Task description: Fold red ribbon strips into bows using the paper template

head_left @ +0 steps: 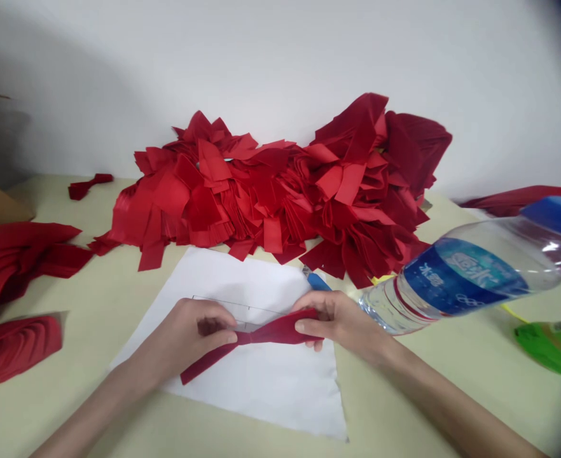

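Observation:
A dark red ribbon strip (275,329), narrowed at its middle like a bow, is held between my two hands over a white paper sheet (280,388). My left hand (194,327) pinches it just left of the narrow middle, and its left end slants down past my fingers. With thumb and fingers, my right hand (328,318) grips the wide right end. Thin ruled black lines show on the paper behind the strip. A blue object (317,282) lies by the paper's upper right edge, partly hidden by my right hand.
A large heap of red fabric strips (261,197) lies along the wall. More strips (13,267) are stacked at left, and a small bow-shaped piece (90,184) lies behind them. A water bottle (466,273) leans at right, near a green tape roll (547,346).

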### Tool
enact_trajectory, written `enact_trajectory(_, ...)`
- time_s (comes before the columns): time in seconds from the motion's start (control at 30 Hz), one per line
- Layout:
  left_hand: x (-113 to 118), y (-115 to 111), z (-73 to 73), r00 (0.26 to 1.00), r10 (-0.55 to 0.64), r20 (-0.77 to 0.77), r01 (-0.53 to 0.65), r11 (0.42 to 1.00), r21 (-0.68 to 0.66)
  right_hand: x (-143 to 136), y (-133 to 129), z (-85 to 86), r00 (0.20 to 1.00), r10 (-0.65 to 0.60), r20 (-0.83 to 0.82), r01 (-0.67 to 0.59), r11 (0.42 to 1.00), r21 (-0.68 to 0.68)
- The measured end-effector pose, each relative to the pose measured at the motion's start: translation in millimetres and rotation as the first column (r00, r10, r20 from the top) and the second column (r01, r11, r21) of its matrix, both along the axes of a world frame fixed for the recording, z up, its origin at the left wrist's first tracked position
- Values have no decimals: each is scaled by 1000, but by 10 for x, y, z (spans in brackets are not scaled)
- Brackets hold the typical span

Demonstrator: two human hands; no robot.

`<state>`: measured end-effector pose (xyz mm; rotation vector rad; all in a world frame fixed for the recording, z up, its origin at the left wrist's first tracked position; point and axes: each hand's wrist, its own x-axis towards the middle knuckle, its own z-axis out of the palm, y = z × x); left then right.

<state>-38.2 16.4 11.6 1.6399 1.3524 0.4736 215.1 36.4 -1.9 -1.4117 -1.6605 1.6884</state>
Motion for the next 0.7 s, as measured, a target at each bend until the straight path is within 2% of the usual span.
enact_trajectory(0.17,-34,2,-100,995,25,-93,-15,995,98,-6,-19,-54,995,17,97,-19,1000,11)
enact_trajectory(0.3,-99,26,-115,985,2,-172,23,989,143,-2,-43,-45,989,55,134,-60,998,29)
enact_trajectory(0.4,-100,6,-99,971,-8,-240,74,960,270,-9,-59,-31,981,68,180,-81,995,64)
enact_trajectory(0.47,-69,-37,-106,965,-38,-260,125,936,329,-17,-65,-20,972,61,226,-82,993,85)
enact_trajectory(0.57,2,-118,-148,944,-158,-289,256,903,344,-28,-70,-1,947,52,316,-99,986,134)
enact_trajectory(0.63,34,-153,-176,905,-218,-366,359,853,378,-28,-74,11,921,43,386,-125,974,190)
enact_trajectory(0.7,36,-162,-193,868,-218,-446,421,800,427,-21,-79,21,886,24,462,-161,952,259)
